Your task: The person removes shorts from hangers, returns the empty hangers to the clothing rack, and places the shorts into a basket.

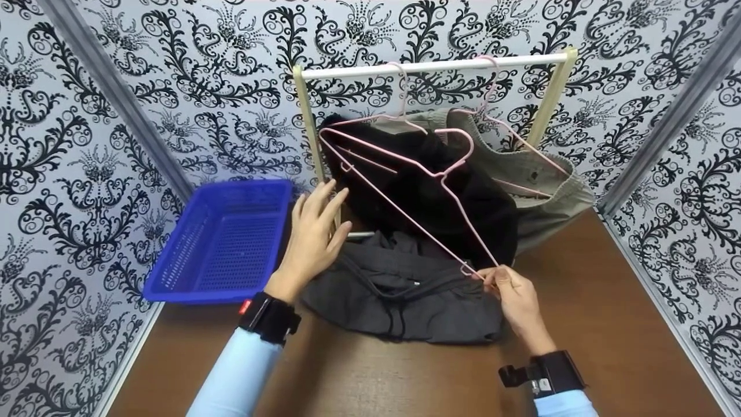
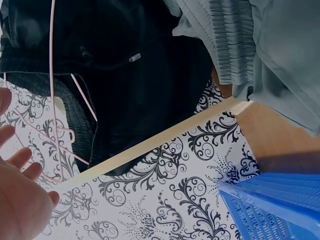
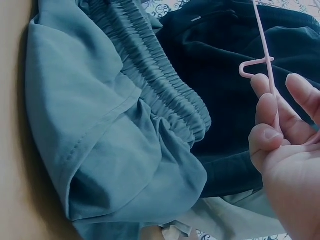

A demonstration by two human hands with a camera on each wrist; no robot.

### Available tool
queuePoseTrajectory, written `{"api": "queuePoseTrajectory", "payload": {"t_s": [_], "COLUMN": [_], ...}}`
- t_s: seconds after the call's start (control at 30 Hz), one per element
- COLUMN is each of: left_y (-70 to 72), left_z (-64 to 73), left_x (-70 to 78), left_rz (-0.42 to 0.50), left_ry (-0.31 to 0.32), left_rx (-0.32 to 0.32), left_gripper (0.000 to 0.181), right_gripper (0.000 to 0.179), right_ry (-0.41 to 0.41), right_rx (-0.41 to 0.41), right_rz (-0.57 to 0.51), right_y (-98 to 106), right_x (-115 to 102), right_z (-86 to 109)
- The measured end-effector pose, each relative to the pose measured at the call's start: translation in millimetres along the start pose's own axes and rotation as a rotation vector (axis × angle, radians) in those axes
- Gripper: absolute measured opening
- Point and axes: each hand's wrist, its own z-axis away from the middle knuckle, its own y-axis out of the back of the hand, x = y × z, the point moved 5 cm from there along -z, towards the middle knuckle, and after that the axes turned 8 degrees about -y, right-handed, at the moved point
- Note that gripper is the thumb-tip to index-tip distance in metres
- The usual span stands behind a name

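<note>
My right hand (image 1: 517,298) grips one lower corner of a pink hanger (image 1: 408,215), which slants up and left with its hook at the top. No garment is on this hanger. In the right wrist view, fingers (image 3: 268,107) curl round its wire beside a small side loop. My left hand (image 1: 314,234) is apart from the hanger, fingers spread, between the rack's left post and the blue basket. Below the hanger, dark grey drawstring pants (image 1: 405,310) lie on the table, waistband toward the rack. Black pants (image 1: 428,197) hang right behind the held hanger.
A rack with a white rail (image 1: 434,66) and pale wooden posts (image 1: 553,98) stands at the back. Beige pants (image 1: 538,179) hang at its right on another pink hanger. At left sits a blue basket (image 1: 217,292) with perforated walls. Patterned walls enclose the brown table (image 1: 625,347).
</note>
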Motion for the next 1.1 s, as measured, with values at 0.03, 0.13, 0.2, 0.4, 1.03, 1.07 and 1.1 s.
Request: {"api": "queuePoseTrajectory", "payload": {"t_s": [0.03,0.13,0.2,0.4,1.03,1.07,1.1], "left_y": [0.0,-0.7,-1.6,-3.2,-8.1,-8.4,-8.8], "left_z": [1.0,4.4,6.7,9.2,10.2,11.1,12.2], "left_x": [-0.6,-2.6,-3.3,-4.1,0.0,0.0,-0.1], "left_rz": [0.0,0.0,0.0,0.002,0.017,0.017,0.016], "left_ry": [0.003,0.016,0.023,0.051,0.077,0.077,0.079], "left_rx": [0.003,0.008,0.007,-0.021,-0.054,-0.056,-0.057], "left_gripper": [0.052,0.051,0.051,0.049,0.048,0.048,0.048], "right_gripper": [0.047,0.047,0.047,0.046,0.045,0.045,0.044], "right_ry": [0.001,-0.004,-0.012,-0.014,0.018,0.029,0.039], "right_rx": [-0.002,-0.006,-0.007,-0.006,-0.016,-0.015,-0.014], "right_rz": [0.001,0.01,0.016,0.058,0.246,0.257,0.263], "right_y": [-0.1,-0.2,0.2,1.4,2.2,2.0,1.7], "right_x": [-1.4,-5.1,-7.6,-16.1,-49.8,-52.4,-55.2], "right_z": [-0.8,-3.0,-4.0,-8.8,-25.2,-26.2,-27.3]}}
